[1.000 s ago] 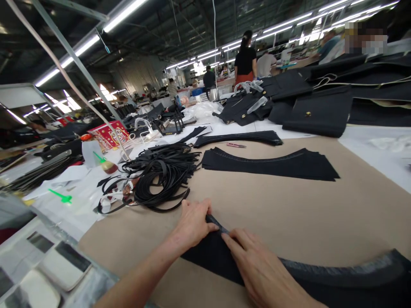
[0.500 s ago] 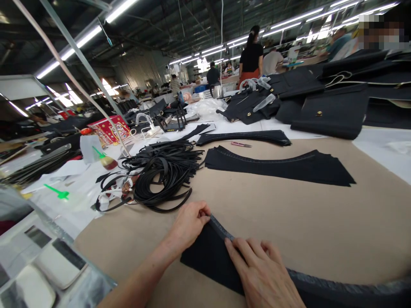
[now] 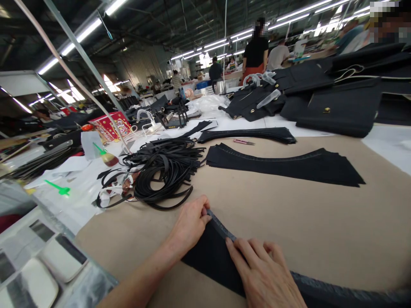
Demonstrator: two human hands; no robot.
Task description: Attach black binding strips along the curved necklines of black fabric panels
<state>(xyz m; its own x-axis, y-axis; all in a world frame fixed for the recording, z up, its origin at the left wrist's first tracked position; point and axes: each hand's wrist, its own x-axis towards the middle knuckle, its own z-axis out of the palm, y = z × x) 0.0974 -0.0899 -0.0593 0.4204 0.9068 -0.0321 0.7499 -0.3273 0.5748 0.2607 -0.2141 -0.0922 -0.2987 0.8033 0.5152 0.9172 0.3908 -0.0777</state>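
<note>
Thumb and fingertips of the left hand [image 3: 191, 220] pinch the far end of a black panel [image 3: 213, 254] at its shiny edge strip [image 3: 221, 225], while the right hand [image 3: 265, 269] lies across it, thumb and forefinger at the strip; whether they grip or only press cannot be told. The panel rests on the brown table cover [image 3: 321, 214], closest to the worker, its curve running out at lower right. The step in hand looks like pressing the edge down; the next move would call for even finger pressure along the bend. Beyond sit a stack of similar panels [image 3: 282, 164], red-handled snips [image 3: 243, 142] and a coil of black straps [image 3: 160, 179]. Black bags [image 3: 343, 109] pile up at right, as co-workers [image 3: 256, 51] stand or sit under strip lights [image 3: 85, 36] in a workshop.
</note>
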